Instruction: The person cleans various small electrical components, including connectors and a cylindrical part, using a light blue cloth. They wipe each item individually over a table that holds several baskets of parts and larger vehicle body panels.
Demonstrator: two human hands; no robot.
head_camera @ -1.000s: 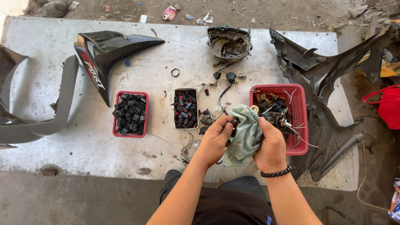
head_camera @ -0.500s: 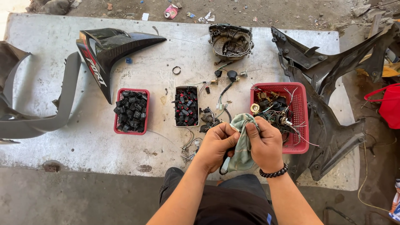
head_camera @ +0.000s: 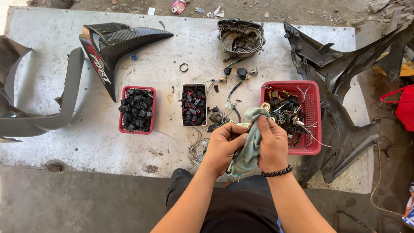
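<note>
Your left hand (head_camera: pixel 224 144) and right hand (head_camera: pixel 271 144) are both closed around the greenish cloth (head_camera: pixel 249 144), held just above the near edge of the tabletop (head_camera: pixel 64 142), between the small tray of black parts (head_camera: pixel 194 105) on the left and the big red basket (head_camera: pixel 311 116) of wiring on the right. Each grip is a tight pinch, fingers curled into the fabric; whether a small part sits inside the folds you cannot tell. The cloth looks soft, light and limp, so it should bunch and drape rather than hold shape; take it by a gathered fold near the middle, since a loose corner would likely slip through your fingers. Compared with a second ago, the cloth is more bunched and hangs lower between your hands, and your hands have drawn closer together. The other red tray (head_camera: pixel 137 108) further left lies untouched
</note>
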